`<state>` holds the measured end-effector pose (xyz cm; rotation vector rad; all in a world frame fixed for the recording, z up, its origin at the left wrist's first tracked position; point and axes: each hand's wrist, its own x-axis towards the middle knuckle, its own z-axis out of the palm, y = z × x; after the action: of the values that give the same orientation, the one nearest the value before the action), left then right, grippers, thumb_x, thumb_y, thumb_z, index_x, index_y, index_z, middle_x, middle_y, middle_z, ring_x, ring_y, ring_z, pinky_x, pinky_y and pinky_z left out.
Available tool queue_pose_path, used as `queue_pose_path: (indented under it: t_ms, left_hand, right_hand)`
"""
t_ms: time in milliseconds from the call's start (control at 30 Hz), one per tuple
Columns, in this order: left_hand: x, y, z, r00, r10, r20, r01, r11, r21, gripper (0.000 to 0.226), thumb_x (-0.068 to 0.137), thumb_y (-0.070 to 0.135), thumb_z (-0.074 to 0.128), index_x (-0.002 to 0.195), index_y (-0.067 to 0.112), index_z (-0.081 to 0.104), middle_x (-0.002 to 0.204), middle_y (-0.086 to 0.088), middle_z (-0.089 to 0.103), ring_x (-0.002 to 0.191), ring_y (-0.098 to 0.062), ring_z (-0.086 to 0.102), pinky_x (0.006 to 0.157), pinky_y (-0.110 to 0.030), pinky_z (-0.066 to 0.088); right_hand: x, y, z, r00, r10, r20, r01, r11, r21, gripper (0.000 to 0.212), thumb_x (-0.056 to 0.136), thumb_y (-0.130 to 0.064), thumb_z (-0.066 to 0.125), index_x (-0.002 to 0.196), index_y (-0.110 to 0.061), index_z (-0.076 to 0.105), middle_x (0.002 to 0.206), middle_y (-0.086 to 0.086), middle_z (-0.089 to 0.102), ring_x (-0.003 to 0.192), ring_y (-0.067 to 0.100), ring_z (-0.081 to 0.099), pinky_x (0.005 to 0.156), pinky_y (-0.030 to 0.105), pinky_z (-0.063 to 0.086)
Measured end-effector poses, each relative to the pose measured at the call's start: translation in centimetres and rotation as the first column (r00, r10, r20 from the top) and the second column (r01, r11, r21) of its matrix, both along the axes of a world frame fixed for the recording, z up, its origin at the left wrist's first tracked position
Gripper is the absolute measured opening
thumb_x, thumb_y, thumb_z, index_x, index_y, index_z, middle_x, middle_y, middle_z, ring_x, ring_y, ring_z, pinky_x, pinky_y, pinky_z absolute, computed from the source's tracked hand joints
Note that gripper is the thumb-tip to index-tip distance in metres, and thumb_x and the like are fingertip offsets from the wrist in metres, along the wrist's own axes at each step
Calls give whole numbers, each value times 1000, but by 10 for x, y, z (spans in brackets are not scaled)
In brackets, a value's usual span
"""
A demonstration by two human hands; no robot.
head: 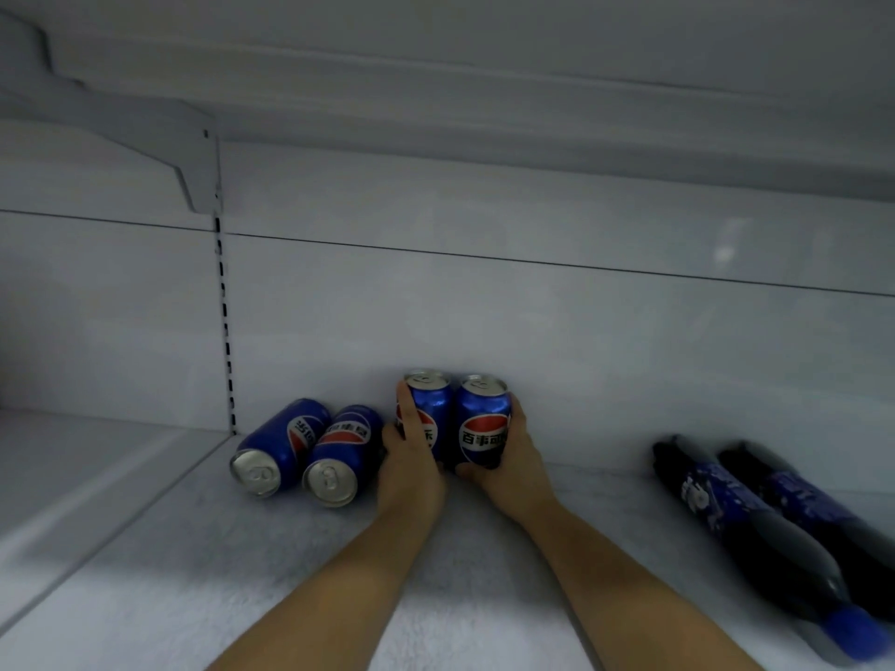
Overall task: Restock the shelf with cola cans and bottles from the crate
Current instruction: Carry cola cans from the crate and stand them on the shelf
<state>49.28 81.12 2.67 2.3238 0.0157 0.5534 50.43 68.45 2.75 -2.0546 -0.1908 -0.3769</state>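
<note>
The shelf point(484, 598) is a wide white board with a white back wall point(484, 322) behind it. At 4 o'clock in the view two dark bottles lie on their sides, touching along their length. The left bottle point(746, 520) points its blue cap toward 5 o'clock, and the right bottle point(818, 506) runs out of the picture. At 8 o'clock two blue cans also lie on their sides, touching, with their tops toward the camera: the left lying can point(281, 447) and the right lying can point(339, 457).

At 6 o'clock, close to the back wall, two more cans stand upright and touch each other. The left hand point(411, 452) grasps the left upright can point(431, 409), with the thumb on its 9 o'clock side. The right hand point(513, 457) is wrapped around the right upright can point(484, 423) from its 3 o'clock side. The can bottoms are hidden by the hands, so I think they sit on the shelf, but I cannot be sure.

In my judgement the step in hand is setting this pair down at the back. The next move calls for opening both hands together and drawing them straight back toward 6 o'clock. The left wrist must not push the right lying can, which is just beside it. The crate is not in view.
</note>
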Motion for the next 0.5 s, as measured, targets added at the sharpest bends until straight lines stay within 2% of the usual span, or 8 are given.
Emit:
queue_pose_path:
  t_ms: [133,200,367,500]
  left_hand:
    - [-17,1,7,998,-42,-37,41,999,-24,99,91,14,55,141,30,-29,145,-19,21,115,-29,52,92,-34,46]
    - [-29,1,8,997,-60,-43,58,998,-33,100,90,15,57,143,26,-27,148,-19,17,117,-31,50,94,-35,44]
    - [-60,-2,10,993,-112,-24,111,993,-37,97,91,15,55,144,23,-25,151,-18,14,122,-33,46,100,-42,43]
    - [-82,-4,20,988,-137,-72,134,990,-37,94,91,22,56,147,24,-19,154,-14,12,127,-31,43,99,-39,43]
  right_hand:
    - [-12,-1,5,998,-41,-53,38,998,-56,120,65,-25,83,149,-24,-3,146,7,39,130,21,43,106,38,38]
    - [-24,-2,9,995,-60,-80,54,995,-81,122,67,-29,82,149,-24,-8,150,10,32,135,24,36,110,42,34]
    - [-57,-7,19,993,-100,-58,95,993,-69,116,71,-30,81,149,-24,-5,153,10,25,139,25,29,111,39,31]
    - [-84,-7,24,983,-182,-33,179,980,-87,109,74,-32,78,150,-23,0,152,10,27,136,25,33,108,38,34]
